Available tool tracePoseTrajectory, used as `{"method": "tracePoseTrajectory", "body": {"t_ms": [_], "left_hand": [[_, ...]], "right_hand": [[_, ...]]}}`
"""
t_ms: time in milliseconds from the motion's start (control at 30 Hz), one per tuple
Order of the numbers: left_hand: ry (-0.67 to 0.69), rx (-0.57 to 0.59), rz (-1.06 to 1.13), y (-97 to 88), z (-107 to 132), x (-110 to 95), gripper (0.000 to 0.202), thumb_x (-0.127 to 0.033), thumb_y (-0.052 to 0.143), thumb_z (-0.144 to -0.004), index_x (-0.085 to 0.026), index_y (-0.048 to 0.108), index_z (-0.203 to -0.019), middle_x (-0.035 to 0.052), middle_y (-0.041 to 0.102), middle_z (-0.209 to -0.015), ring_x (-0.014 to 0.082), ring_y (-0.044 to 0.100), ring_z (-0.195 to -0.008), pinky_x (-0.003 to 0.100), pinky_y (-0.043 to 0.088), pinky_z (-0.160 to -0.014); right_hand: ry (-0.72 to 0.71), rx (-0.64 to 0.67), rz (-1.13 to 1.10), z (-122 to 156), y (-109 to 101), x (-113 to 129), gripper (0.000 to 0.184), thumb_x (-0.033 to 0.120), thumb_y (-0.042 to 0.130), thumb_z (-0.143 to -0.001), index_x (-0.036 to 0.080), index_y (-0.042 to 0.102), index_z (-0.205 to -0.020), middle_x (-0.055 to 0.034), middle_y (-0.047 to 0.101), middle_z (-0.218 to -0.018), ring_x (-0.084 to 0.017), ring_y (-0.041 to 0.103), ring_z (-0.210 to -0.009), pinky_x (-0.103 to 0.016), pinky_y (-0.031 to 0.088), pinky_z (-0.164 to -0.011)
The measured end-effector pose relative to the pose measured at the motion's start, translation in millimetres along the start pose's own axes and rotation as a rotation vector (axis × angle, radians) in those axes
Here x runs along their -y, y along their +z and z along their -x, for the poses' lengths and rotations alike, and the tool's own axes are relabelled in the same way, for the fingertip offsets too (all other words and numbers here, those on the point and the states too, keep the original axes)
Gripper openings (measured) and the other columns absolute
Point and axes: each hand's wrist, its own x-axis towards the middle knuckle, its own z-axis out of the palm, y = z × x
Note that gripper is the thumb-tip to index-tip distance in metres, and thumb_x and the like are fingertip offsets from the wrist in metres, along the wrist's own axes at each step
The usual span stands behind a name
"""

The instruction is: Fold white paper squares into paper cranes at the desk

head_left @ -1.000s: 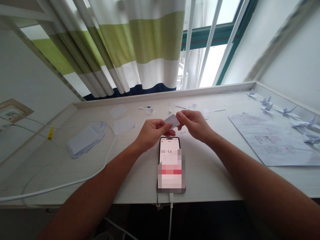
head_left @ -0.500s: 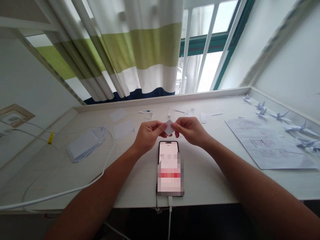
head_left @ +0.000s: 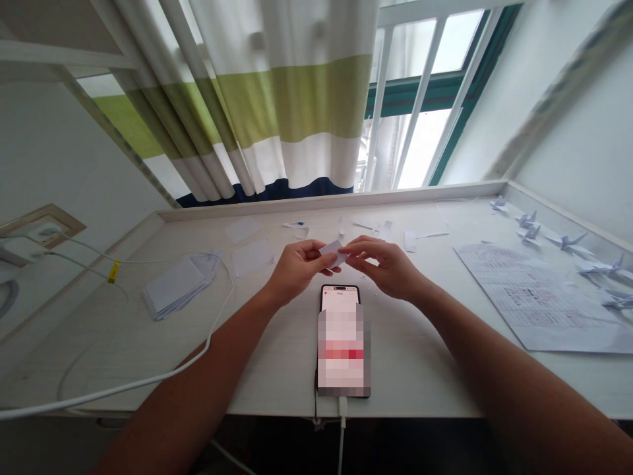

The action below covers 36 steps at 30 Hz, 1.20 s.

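Observation:
A small folded piece of white paper [head_left: 330, 249] is held above the desk, just beyond the phone. My left hand [head_left: 295, 267] pinches it between thumb and fingers from the left. At the paper's right edge are the fingertips of my right hand [head_left: 383, 264], closed on that side with the thumb just below the forefinger. Below both hands a phone [head_left: 339, 300] lies face up, its screen lit and partly blurred out, with a white charging cable [head_left: 342, 422] plugged into its near end.
Left on the white desk [head_left: 267, 356] lie a stack of paper [head_left: 175, 287] and loose squares [head_left: 253, 257]. A white cord [head_left: 217, 316] crosses my left forearm. Paper scraps [head_left: 383, 229] lie behind my hands. At right are a printed sheet [head_left: 524, 290] and several folded paper cranes [head_left: 566, 242].
The paper has turned from a diamond pose to a slanted one, mostly in my left hand. My right hand's fingers have shifted and straightened somewhat. The whole view has moved slightly.

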Motion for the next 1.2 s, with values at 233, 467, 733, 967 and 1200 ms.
{"method": "tracePoseTrajectory", "body": {"t_ms": [233, 467, 733, 967, 1200], "left_hand": [[-0.126, 0.089, 0.029, -3.5, -0.1, 1.3, 0.043, -0.048, 0.089, -0.078, -0.012, 0.079, -0.099, 0.0113, 0.082, -0.088, 0.0220, 0.079, -0.081, 0.034, 0.064, -0.078], [-0.070, 0.078, -0.045, 1.6, 0.5, 4.2, 0.047, -0.053, 0.091, -0.073, -0.013, 0.080, -0.097, 0.0096, 0.081, -0.084, 0.0218, 0.078, -0.080, 0.033, 0.063, -0.076], [-0.072, 0.081, -0.071, 1.0, 3.1, 4.6, 0.044, -0.050, 0.090, -0.076, -0.013, 0.081, -0.099, 0.0102, 0.082, -0.086, 0.0223, 0.079, -0.082, 0.032, 0.064, -0.073], [-0.139, 0.101, 0.031, -1.5, 1.8, 0.7, 0.042, -0.045, 0.091, -0.076, -0.011, 0.079, -0.100, 0.0112, 0.082, -0.087, 0.0224, 0.080, -0.082, 0.033, 0.066, -0.074], [-0.138, 0.132, 0.041, -2.9, 1.8, 3.2, 0.041, -0.043, 0.092, -0.076, -0.011, 0.079, -0.099, 0.0123, 0.083, -0.089, 0.0230, 0.080, -0.082, 0.035, 0.067, -0.076]], "right_hand": [[0.029, 0.075, -0.015, -0.4, -5.2, 5.1, 0.022, 0.035, 0.071, -0.098, 0.028, 0.081, -0.115, -0.0059, 0.075, -0.109, -0.020, 0.072, -0.096, -0.042, 0.062, -0.088], [0.071, 0.069, 0.020, -0.4, -4.0, 2.2, 0.019, 0.043, 0.074, -0.095, 0.028, 0.082, -0.102, -0.0057, 0.074, -0.104, -0.022, 0.071, -0.099, -0.047, 0.058, -0.095], [0.081, 0.096, -0.015, 0.2, -5.6, 4.4, 0.018, 0.040, 0.075, -0.094, 0.026, 0.081, -0.104, -0.0056, 0.076, -0.104, -0.023, 0.072, -0.100, -0.049, 0.058, -0.098], [0.091, 0.084, -0.048, -0.5, -11.2, 5.5, 0.016, 0.028, 0.074, -0.090, 0.025, 0.081, -0.103, -0.0047, 0.080, -0.102, -0.023, 0.075, -0.100, -0.049, 0.060, -0.099], [0.103, 0.076, -0.040, -1.4, -10.7, 3.7, 0.018, 0.039, 0.077, -0.090, 0.023, 0.082, -0.098, -0.0053, 0.080, -0.096, -0.023, 0.076, -0.094, -0.049, 0.062, -0.095]]}}
